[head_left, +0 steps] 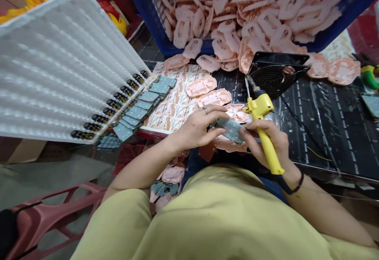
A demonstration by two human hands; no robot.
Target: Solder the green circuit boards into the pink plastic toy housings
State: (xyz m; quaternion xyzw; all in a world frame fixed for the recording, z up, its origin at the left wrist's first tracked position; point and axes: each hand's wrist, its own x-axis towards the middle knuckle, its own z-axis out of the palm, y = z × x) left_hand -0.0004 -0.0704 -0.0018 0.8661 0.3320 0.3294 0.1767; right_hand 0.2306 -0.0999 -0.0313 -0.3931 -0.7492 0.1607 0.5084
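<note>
Between both hands, over the near edge of the bench, is a small green circuit board (231, 130). My left hand (197, 126), with a ring on one finger, pinches the board's left end between thumb and fingers. My right hand (274, 141) grips a yellow soldering gun (261, 108) and also touches the board's right end with its fingertips. The gun's metal tip points up and away, apart from the board. Pink plastic shells (214, 97) lie just beyond my hands, one partly hidden behind the board.
A blue crate (142, 11) full of pink shells stands at the back. A black fan (272, 74) sits right of centre, its cable on the bench. At left, a white ribbed panel (59, 55) carries wired black parts beside a row of circuit boards (137, 112). A red plastic chair (59, 204) stands lower left.
</note>
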